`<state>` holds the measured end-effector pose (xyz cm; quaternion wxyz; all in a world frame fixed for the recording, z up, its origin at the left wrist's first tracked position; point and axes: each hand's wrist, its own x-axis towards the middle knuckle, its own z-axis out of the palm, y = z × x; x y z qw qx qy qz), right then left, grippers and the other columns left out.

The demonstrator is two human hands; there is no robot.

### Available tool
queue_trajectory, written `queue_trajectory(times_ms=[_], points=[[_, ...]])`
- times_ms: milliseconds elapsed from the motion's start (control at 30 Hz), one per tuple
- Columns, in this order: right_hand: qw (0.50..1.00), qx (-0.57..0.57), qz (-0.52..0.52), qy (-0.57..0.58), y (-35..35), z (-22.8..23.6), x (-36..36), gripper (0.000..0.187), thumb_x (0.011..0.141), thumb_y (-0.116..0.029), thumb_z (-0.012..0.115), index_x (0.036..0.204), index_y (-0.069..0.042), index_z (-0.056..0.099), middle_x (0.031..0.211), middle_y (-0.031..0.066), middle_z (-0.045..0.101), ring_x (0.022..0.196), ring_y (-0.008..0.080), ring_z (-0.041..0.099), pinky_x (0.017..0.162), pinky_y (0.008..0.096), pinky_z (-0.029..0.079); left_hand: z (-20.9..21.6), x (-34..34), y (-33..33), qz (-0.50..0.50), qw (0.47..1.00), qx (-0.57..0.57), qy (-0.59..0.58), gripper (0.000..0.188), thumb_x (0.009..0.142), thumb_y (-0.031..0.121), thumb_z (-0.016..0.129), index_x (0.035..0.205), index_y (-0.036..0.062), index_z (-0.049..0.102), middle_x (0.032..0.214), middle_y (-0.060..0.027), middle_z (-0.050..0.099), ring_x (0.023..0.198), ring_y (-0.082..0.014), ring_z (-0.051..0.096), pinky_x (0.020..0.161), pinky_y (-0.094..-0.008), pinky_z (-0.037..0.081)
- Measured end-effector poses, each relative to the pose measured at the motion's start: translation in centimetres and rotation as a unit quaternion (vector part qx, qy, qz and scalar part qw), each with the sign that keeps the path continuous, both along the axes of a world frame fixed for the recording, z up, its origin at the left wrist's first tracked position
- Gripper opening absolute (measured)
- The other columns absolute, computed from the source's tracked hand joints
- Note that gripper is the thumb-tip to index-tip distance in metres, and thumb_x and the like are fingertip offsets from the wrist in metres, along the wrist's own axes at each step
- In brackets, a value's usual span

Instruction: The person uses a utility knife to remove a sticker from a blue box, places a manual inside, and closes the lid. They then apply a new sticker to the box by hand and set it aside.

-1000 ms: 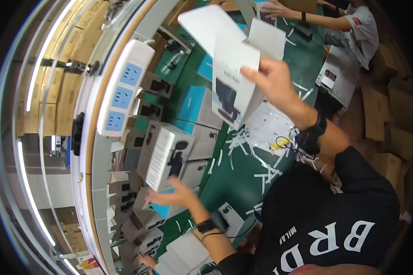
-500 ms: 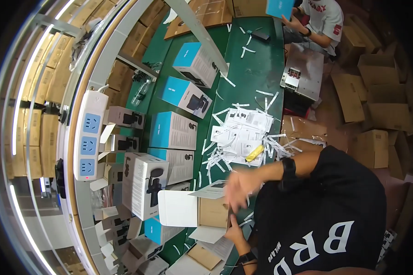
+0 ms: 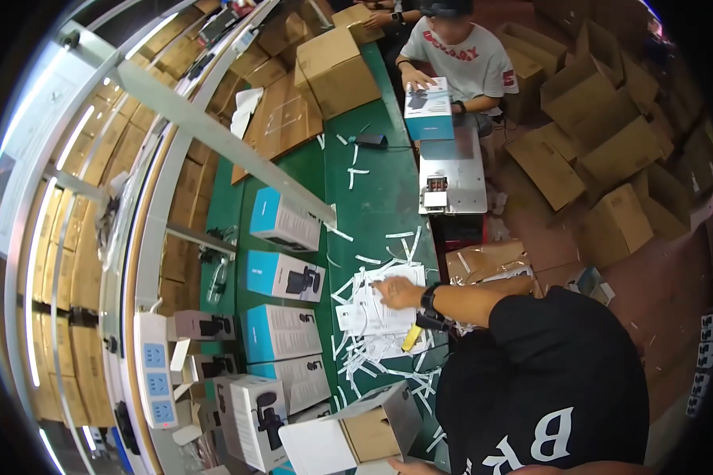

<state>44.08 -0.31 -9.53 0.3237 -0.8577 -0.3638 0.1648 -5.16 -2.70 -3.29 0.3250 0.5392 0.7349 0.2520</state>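
Note:
My right hand [image 3: 398,293] rests on a pile of printed sheets [image 3: 364,313], its fingers stretched over the top paper. My left hand [image 3: 412,467] shows only in part at the lower edge, gripping the near side of an open white cardboard box [image 3: 321,445]. The box's flaps stand out and its brown cardboard inside [image 3: 370,434] shows. A yellow object [image 3: 411,338] lies by the sheets' near edge, below my right wrist. Around the pile are many loose white paper strips [image 3: 356,372].
Blue-and-white product boxes [image 3: 281,328] line the table's left side, beside a white picture box [image 3: 253,419]. A power strip [image 3: 154,372] hangs on the frame. Across the table, a co-worker holds a box [image 3: 428,107] above a metal machine [image 3: 451,174]. Brown cartons [image 3: 610,111] crowd the floor.
My right hand has moved from the open box up onto the sheets. My left hand stays at the box. The view has shifted, and the co-worker's box now stands over the machine.

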Motion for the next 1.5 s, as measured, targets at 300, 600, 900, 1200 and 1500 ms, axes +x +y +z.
queue_trajectory(times_ms=[300,600,900,1200,1500], points=[[0.960,-0.045,0.041,-0.273,2.5,8.5,8.1,0.019,0.092,-0.023,0.059,0.084,-0.010,0.070,0.088,0.0149,0.072,0.070,0.0359,0.068,0.063,0.0501,0.055,2.2,2.4,0.3,-0.086,0.974,0.111,-0.178,0.077,0.086,0.006,0.074,0.150,-0.0107,0.035,0.140,-0.0285,0.054,0.121,-0.0368,0.060,0.106,-0.0471,0.049],[0.847,0.318,-0.049,0.423,1.2,18.1,-4.6,0.031,0.089,0.000,0.066,0.119,0.008,0.066,0.093,0.0096,0.074,0.077,0.0149,0.072,0.059,0.0270,0.054,7.8,2.6,0.8,-0.079,0.929,0.180,-0.313,0.108,0.077,0.003,0.069,0.165,0.0019,0.006,0.146,-0.0213,0.045,0.132,-0.0339,0.051,0.112,-0.0473,0.042],[0.857,0.296,0.407,0.109,-0.2,21.5,-20.6,0.021,0.085,-0.014,0.068,0.095,0.005,0.071,0.075,0.0145,0.071,0.057,0.0276,0.069,0.055,0.0374,0.054,9.9,4.3,0.5,-0.102,0.916,0.138,-0.361,0.103,0.082,-0.008,0.063,0.166,0.0033,0.004,0.154,-0.0182,0.043,0.135,-0.0282,0.051,0.115,-0.0425,0.040],[0.801,0.213,0.558,0.026,0.5,20.2,-23.8,0.043,0.081,-0.016,0.069,0.121,-0.001,0.070,0.058,0.0132,0.061,0.051,0.0382,0.063,0.052,0.0466,0.054,7.5,1.8,-0.8,-0.083,0.924,0.111,-0.356,0.094,0.083,-0.011,0.065,0.162,-0.0022,0.014,0.151,-0.0186,0.046,0.135,-0.0264,0.052,0.111,-0.0388,0.044],[0.787,0.091,0.609,0.036,2.6,23.2,-24.9,0.054,0.083,-0.019,0.058,0.132,0.005,0.062,0.072,0.0233,0.069,0.064,0.0428,0.070,0.062,0.0486,0.058,8.0,1.2,-0.4,-0.062,0.928,0.108,-0.352,0.089,0.083,-0.012,0.066,0.159,-0.0052,0.020,0.149,-0.0204,0.049,0.129,-0.0258,0.058,0.108,-0.0372,0.048]])
